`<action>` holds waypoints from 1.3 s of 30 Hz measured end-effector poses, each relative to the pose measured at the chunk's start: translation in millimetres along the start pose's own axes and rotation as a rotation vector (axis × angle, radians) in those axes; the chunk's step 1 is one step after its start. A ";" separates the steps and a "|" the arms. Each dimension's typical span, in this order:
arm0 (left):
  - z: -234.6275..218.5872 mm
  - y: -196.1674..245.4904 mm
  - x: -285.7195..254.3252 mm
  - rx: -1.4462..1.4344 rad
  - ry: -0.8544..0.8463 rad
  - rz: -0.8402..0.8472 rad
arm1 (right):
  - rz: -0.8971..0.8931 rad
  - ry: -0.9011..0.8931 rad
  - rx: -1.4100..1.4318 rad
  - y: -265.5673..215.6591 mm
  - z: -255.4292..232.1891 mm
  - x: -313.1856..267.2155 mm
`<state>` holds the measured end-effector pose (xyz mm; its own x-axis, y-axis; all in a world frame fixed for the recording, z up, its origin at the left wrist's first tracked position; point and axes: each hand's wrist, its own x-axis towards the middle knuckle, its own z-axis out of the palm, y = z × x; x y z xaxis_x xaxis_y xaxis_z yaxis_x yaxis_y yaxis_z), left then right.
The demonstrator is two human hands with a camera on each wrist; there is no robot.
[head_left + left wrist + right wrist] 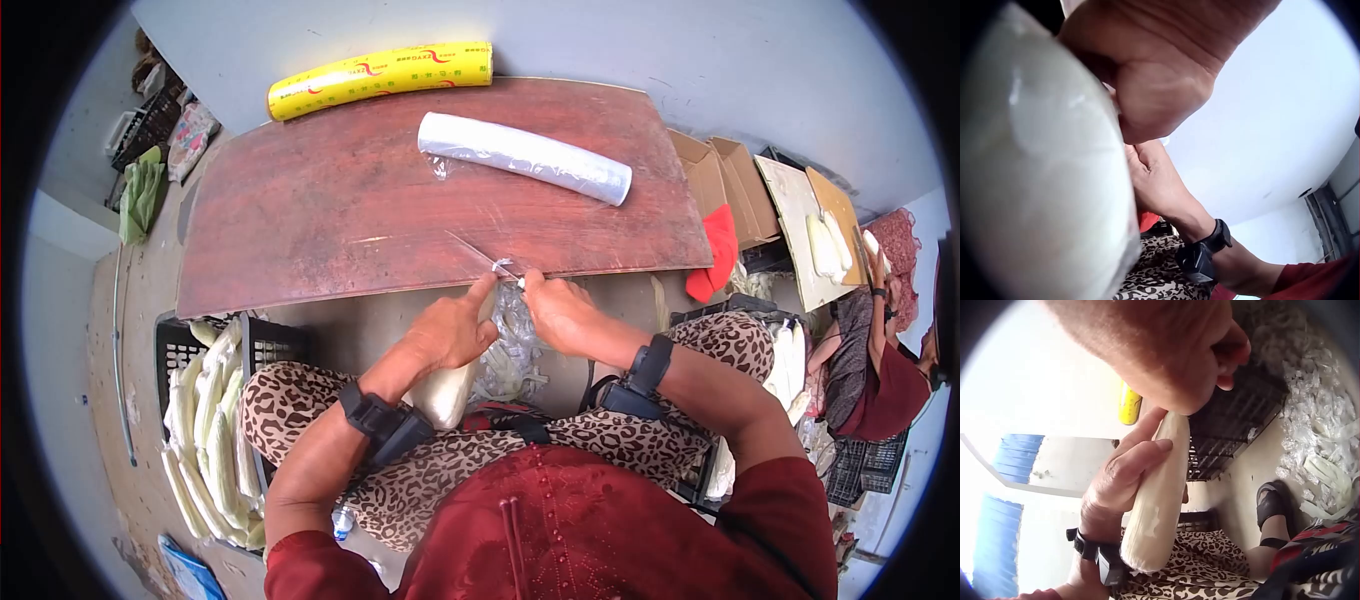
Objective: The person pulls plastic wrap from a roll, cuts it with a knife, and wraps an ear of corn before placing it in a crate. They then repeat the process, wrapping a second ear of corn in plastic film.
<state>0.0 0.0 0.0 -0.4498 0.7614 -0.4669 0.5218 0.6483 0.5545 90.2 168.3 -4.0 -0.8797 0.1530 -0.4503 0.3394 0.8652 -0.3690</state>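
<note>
My left hand (448, 328) holds a pale, tapered vegetable (445, 395), its fingers along the side in the right wrist view. Clear film gives the vegetable (1159, 500) a glossy skin; its thick end points back toward my lap, its narrow end toward the table edge. In my right hand (565, 315) I grip a thin-bladed knife (475, 250) by its handle, which the fingers mostly cover. The blade slants over the edge of the board, beside a twisted bit of film (502, 266) at the vegetable's narrow tip. Both hands are close together there.
On the reddish wooden table (320, 220) lie a roll of clear film (525, 158) and a yellow printed roll (380, 78). A black crate (280, 340) of pale vegetables stands left. Film scraps (510, 360) cover the floor between my legs. Another person (880, 390) sits at right.
</note>
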 end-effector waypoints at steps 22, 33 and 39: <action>9.8 -14.9 -26.5 -0.405 -0.112 0.224 | -0.255 0.333 0.421 42.5 -8.6 2.3; -28.6 -6.9 -34.8 -1.048 0.075 0.194 | -0.451 0.192 -0.002 55.8 8.0 -19.2; -31.4 -2.8 -16.1 -1.411 0.115 0.263 | -0.230 0.344 0.327 51.7 -10.5 -15.2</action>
<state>-17.0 -14.2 27.6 -0.5457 0.8068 -0.2263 -0.5120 -0.1073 0.8522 117.7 215.7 -7.8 -0.9835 0.1726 -0.0549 0.1628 0.7091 -0.6860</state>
